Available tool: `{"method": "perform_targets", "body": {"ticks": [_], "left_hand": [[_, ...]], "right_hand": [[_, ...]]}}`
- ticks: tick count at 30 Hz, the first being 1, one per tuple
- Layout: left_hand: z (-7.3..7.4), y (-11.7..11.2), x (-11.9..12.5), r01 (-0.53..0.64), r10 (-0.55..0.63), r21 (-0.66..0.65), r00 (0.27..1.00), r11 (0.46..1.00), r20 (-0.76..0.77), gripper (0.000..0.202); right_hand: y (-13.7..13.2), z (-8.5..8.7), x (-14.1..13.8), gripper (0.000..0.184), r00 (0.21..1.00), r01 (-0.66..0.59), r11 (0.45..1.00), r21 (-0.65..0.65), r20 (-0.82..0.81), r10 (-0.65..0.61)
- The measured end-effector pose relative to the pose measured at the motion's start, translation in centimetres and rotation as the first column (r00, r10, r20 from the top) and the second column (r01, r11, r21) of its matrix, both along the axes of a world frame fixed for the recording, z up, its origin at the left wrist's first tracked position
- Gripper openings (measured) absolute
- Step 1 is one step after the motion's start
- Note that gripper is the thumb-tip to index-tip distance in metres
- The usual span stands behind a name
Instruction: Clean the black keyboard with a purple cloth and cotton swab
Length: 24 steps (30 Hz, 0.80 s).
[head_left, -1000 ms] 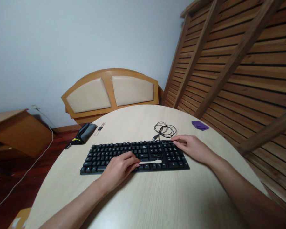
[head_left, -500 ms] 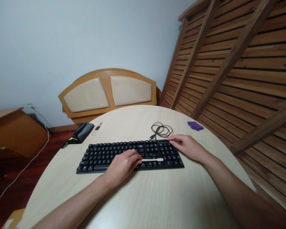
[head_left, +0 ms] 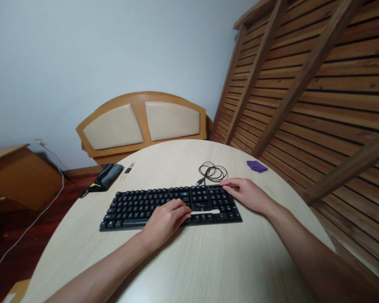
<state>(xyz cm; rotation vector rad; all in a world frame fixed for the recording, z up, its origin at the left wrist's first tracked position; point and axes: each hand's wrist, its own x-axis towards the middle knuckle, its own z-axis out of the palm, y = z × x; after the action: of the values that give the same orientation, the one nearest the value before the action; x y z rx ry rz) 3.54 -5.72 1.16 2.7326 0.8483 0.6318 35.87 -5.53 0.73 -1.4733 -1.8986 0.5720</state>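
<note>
A black keyboard lies flat on the round pale table. My left hand is over the keys right of the middle, its fingers closed on a thin white swab-like stick. The stick points right, and its wider tip lies over the lower keys near the number pad. At the keyboard's upper right corner, my right hand grips the edge with its thumb and fingers. The undersides of its fingers are hidden. Behind the keyboard, its black USB cable lies coiled.
A folded purple cloth lies at the far right. To the left are a grey and black pouch and a small black-and-clear item. Beyond the table stand a padded headboard and a slatted wooden panel.
My left hand has shifted slightly to the right along the keys, carrying the white stick with it. The right hand keeps its place on the keyboard's corner. The camera view has shifted slightly.
</note>
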Motion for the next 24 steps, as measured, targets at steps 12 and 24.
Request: {"method": "perform_targets", "body": {"ticks": [12, 24], "left_hand": [[0.2, -0.6, 3.3, -0.006, 0.006, -0.004, 1.0, 1.0, 0.017, 0.019], [-0.1, -1.1, 4.5, 0.044, -0.044, -0.012, 0.999, 0.999, 0.009, 0.019]], "right_hand": [[0.0, 0.4, 0.2, 0.034, 0.998, -0.037, 0.999, -0.029, -0.049, 0.035], [0.2, 0.1, 0.5, 0.029, 0.996, -0.061, 0.998, -0.024, -0.061, 0.059]]}}
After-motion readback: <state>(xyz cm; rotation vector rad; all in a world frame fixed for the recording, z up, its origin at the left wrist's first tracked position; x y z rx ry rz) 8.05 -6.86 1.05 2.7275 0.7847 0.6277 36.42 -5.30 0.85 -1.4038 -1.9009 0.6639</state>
